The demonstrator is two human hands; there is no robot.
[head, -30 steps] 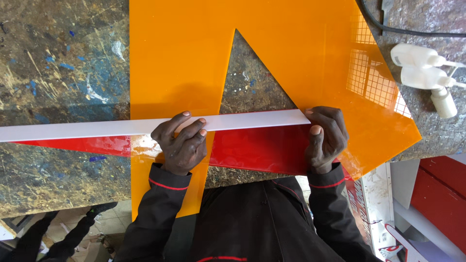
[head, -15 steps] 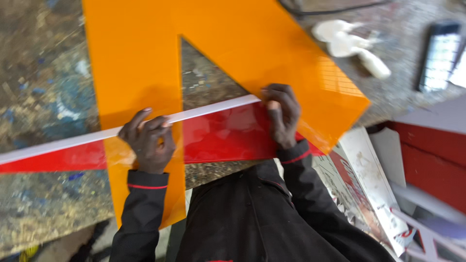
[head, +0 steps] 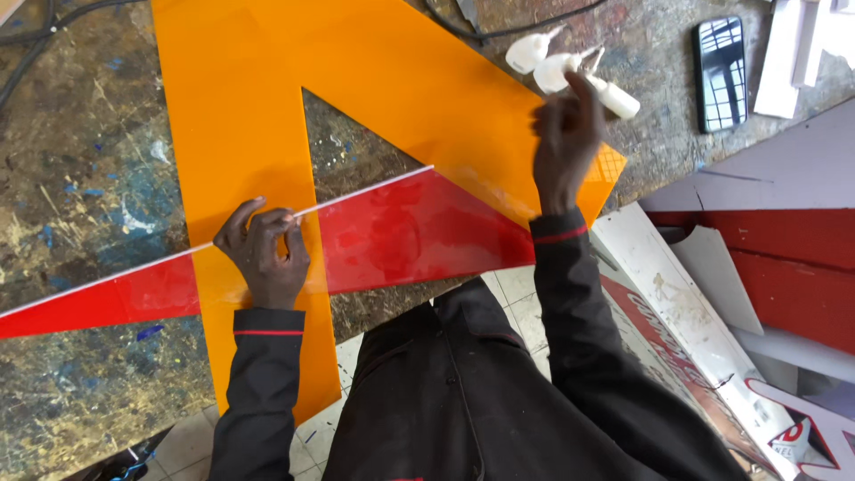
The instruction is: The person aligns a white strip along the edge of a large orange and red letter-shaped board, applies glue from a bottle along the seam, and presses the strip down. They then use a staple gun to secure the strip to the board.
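On the paint-stained bench (head: 71, 169) lies a large orange sheet (head: 356, 80), cut in an angular shape with a triangular notch that shows the bench through it. Across it, from the lower left edge of the view up toward the middle, runs a long red strip (head: 401, 236) standing on its edge, its thin white top edge uppermost; it leans over the near part of the orange sheet and past the bench edge. To the right, below the bench, flat sign panels are stacked: a red and grey board (head: 784, 240), and a long white panel (head: 686, 312) with red lettering, slanting down to the right. A black phone (head: 720, 73) lies screen up on the bench at upper right. Three small white bottles (head: 561, 67) with nozzles lie just beside the orange sheet's far corner. The left hand (head: 263, 254) rests on the orange sheet, fingers pinching the strip's white edge. The right hand (head: 565, 147) is raised over the orange sheet's right corner, its fingers closed round one white bottle (head: 614, 98). Dark sleeves with a red cuff line cover both arms.
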